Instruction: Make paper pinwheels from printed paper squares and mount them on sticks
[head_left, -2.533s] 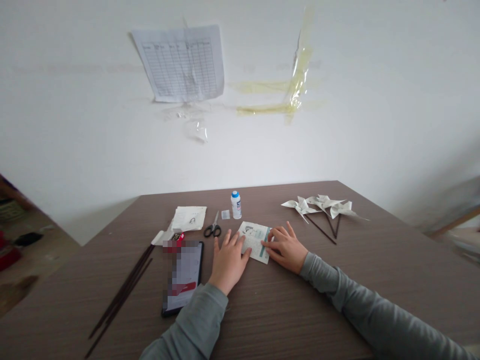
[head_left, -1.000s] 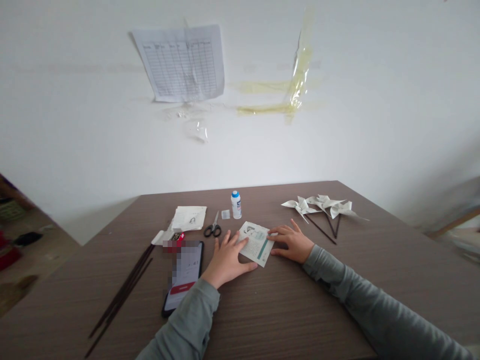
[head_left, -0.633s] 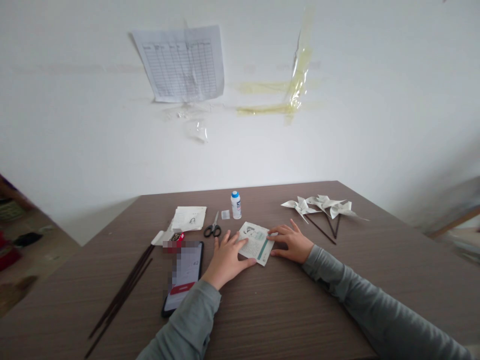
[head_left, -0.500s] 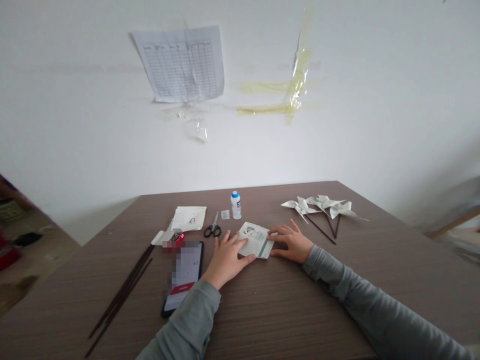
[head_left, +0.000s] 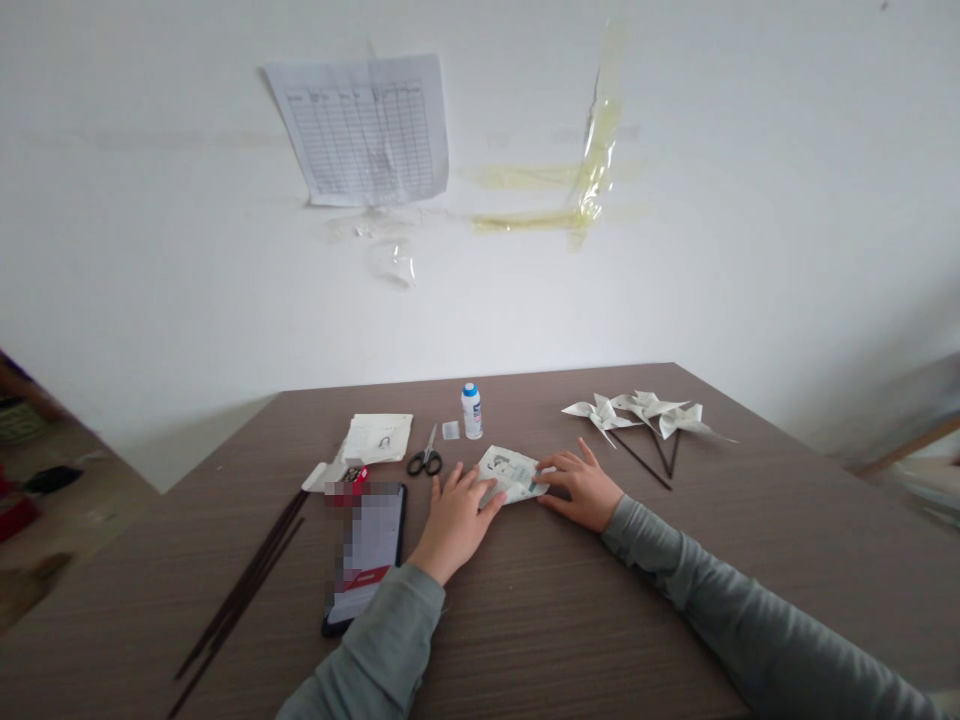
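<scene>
A: Where is the folded paper [head_left: 512, 474]?

B: It lies flat on the desk [head_left: 570, 600], right between the two hands. The left hand [head_left: 454, 523] is at its 8 o'clock and the right hand [head_left: 581, 488] is at its 3 o'clock.

A: What is each grip doing?

B: Both hands are spread flat. The fingers press on the paper's edges and do not close around anything.

A: How do you think the paper will feel?

B: I think it is very light, thin and bendy. It could tear or slide on the smooth desk. It looks safest to pinch it at a corner or press along a fold.

A: What does it look like?

B: It is white with small pictures and a green stripe.

A: What else is there?

B: At its 11 o'clock are black scissors [head_left: 425, 459], and at 12 o'clock a small white bottle [head_left: 472, 411] with a blue cap. At 2 o'clock lie white paper pinwheels [head_left: 645, 412] on dark sticks. At 8 o'clock is a dark phone [head_left: 366, 551], and past it some long thin brown sticks [head_left: 244, 590]. The desk is brown with fine stripes like wood
</scene>
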